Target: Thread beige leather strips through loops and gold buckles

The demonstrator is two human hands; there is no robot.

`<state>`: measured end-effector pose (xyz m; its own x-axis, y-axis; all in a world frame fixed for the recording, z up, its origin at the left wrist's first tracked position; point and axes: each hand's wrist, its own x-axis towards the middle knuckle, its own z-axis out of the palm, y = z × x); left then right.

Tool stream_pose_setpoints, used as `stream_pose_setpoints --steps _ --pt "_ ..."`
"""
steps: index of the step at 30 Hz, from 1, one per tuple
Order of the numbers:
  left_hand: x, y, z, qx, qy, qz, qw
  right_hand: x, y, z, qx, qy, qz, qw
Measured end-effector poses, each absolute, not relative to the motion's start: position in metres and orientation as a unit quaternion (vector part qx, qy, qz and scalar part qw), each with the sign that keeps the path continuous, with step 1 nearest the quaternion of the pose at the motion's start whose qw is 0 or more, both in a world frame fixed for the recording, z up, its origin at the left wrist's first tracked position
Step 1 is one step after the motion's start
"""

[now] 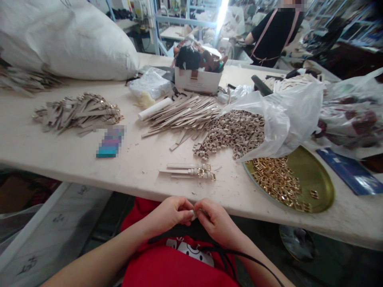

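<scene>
Both hands meet just off the near edge of the tabletop (143, 157), above the lap. Left hand (175, 214): thumb and fingers together, pinched on a small pale piece (193, 215). Right hand (214, 218): fingertips likewise drawn together, clamped on the piece from its other side. Most of the piece is covered, so its shape and any join cannot be told.

Handling, judged by look: very light, fairly soft, easily bent, more likely to slip or twist than to break. Best hold is a fingertip pinch at opposite ends, leaving the middle free; a whole-hand grip would hide it (it is nearly hidden as is).

Nearest on the tabletop, by the near edge: three buckled straps (182, 172), lying side by side, buckles toward the right. These look flat and pliant; take them mid-strap, away from the hard metal. Behind, a heap of pale loops (239, 131), small and probably springy, to be picked singly. At the near edge, right of the hands, a round tray (321, 179) of gold buckles (277, 179): hard, smooth, likely slippery, best taken by the frame sides.
</scene>
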<state>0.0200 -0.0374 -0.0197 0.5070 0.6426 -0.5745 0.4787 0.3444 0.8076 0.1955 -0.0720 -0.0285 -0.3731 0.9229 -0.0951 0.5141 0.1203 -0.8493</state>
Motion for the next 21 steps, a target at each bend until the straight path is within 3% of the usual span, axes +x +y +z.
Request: stream_pose_setpoints --steps 6,9,14,21 --pt "0.024 -0.041 -0.021 0.554 0.48 0.094 0.674 0.193 -0.083 -0.046 -0.541 -0.607 0.497 0.304" --pt "0.021 -0.039 -0.021 0.586 0.463 0.047 0.663 0.189 -0.087 -0.053 -0.576 -0.565 0.483 0.338" --pt "0.016 -0.037 -0.02 0.655 0.462 -0.01 0.599 0.187 -0.087 -0.047 -0.582 -0.627 0.403 0.326" --pt "0.019 -0.038 -0.018 0.661 0.466 -0.016 0.588 0.192 -0.086 -0.036 -0.543 -0.686 0.387 0.291"
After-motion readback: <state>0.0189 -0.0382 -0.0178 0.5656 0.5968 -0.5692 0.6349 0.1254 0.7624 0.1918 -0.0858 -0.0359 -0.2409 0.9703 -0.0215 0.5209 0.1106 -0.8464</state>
